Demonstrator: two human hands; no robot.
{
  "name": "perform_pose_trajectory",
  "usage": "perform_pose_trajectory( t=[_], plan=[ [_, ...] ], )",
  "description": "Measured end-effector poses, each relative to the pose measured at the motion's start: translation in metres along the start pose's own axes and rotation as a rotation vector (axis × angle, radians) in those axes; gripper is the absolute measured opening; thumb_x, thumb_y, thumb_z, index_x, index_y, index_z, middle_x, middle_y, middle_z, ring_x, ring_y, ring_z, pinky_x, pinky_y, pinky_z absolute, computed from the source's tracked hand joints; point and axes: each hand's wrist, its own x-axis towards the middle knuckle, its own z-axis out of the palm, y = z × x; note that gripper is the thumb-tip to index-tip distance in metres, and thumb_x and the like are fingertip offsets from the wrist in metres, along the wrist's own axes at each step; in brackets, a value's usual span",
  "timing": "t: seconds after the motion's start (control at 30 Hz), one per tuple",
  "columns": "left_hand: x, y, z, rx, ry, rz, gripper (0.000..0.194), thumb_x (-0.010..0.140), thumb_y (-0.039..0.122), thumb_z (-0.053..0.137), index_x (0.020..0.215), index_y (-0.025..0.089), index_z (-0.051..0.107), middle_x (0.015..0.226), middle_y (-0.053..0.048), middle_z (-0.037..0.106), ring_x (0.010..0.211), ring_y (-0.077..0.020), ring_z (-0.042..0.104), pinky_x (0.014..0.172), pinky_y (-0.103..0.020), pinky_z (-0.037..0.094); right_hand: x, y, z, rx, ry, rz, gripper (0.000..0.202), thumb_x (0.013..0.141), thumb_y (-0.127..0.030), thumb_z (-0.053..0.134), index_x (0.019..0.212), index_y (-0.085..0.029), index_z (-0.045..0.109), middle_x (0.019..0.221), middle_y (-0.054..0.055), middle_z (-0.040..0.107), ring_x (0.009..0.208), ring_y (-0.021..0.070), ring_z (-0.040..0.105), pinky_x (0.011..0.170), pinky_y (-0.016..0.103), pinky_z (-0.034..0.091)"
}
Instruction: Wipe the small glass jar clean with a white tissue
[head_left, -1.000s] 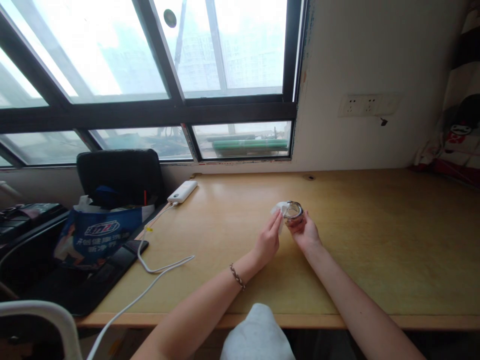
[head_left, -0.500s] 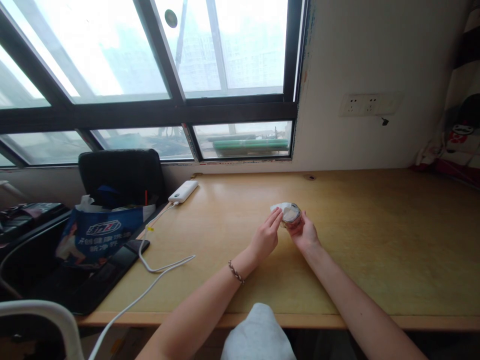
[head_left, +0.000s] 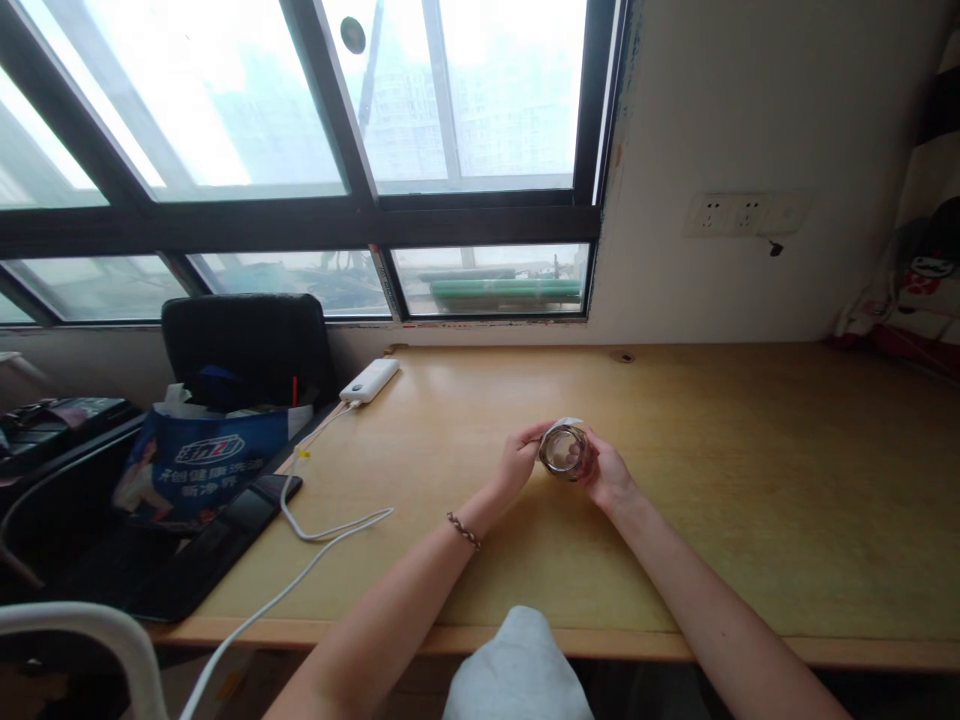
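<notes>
A small clear glass [head_left: 562, 452], held just above the desk, is tilted so that one round end faces me. My right hand [head_left: 609, 474] is closed around its right side, with fingertips showing through the glass. My left hand [head_left: 517, 458] is at the left side, thumb and fingers closed toward the far rim. Along the top of the glass shows a thin white tissue [head_left: 571, 421], pressed against it by my left fingers. Part of the tissue and the left fingertips are hidden behind the glass.
The wooden desk [head_left: 750, 500] spreads under my hands. At its left lie a white power bank [head_left: 370, 381] and a white cable [head_left: 330, 535]. A black chair [head_left: 247, 345] holding a blue bag [head_left: 195, 465] stands left of the desk, below the window.
The glass has turned, its round end now facing me, and it has come slightly lower and left. My left hand has shifted from the tissue-covered front to the left side.
</notes>
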Motion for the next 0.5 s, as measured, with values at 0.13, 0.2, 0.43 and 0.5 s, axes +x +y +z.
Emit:
perform_pose_trajectory(
  t=[0.13, 0.2, 0.43, 0.5],
  plan=[
    [0.0025, -0.0035, -0.0026, -0.185, -0.058, -0.159, 0.035, 0.063, 0.011, 0.044, 0.094, 0.008, 0.062, 0.089, -0.009, 0.066, 0.079, -0.0196, 0.060, 0.074, -0.033, 0.047, -0.0013, -0.0005, 0.0006, 0.000, -0.076, 0.016, 0.017, 0.080, -0.022, 0.045, 0.077, -0.013, 0.059, 0.058, -0.001, 0.062, 0.046, 0.0091, 0.054, 0.046, 0.020, 0.044],
    [0.0018, -0.0034, -0.0019, -0.197, -0.048, -0.163, 0.036, 0.063, 0.011, 0.045, 0.094, 0.008, 0.062, 0.090, -0.009, 0.066, 0.080, -0.0195, 0.060, 0.075, -0.033, 0.047, 0.0000, -0.0022, -0.0010, -0.018, -0.070, 0.034, 0.018, 0.080, -0.023, 0.044, 0.076, -0.013, 0.058, 0.058, -0.001, 0.062, 0.046, 0.0094, 0.053, 0.046, 0.021, 0.044],
    [-0.0026, 0.0030, 0.0023, 0.047, -0.024, 0.069, 0.034, 0.068, 0.010, 0.041, 0.094, 0.015, 0.063, 0.094, -0.004, 0.065, 0.088, -0.0177, 0.058, 0.083, -0.035, 0.045, 0.0052, -0.0026, -0.0054, -0.029, -0.034, 0.085, 0.018, 0.079, -0.023, 0.047, 0.068, -0.013, 0.057, 0.048, -0.002, 0.057, 0.040, 0.0090, 0.051, 0.042, 0.020, 0.044],
    [-0.0049, 0.0058, 0.0026, 0.156, -0.051, 0.170, 0.036, 0.072, 0.009, 0.038, 0.098, 0.017, 0.061, 0.100, -0.004, 0.063, 0.092, -0.0172, 0.057, 0.085, -0.035, 0.045, 0.0054, -0.0002, -0.0044, -0.031, -0.014, 0.073, 0.017, 0.079, -0.021, 0.046, 0.074, -0.012, 0.059, 0.060, 0.002, 0.063, 0.050, 0.0118, 0.058, 0.050, 0.022, 0.048]
  ],
)
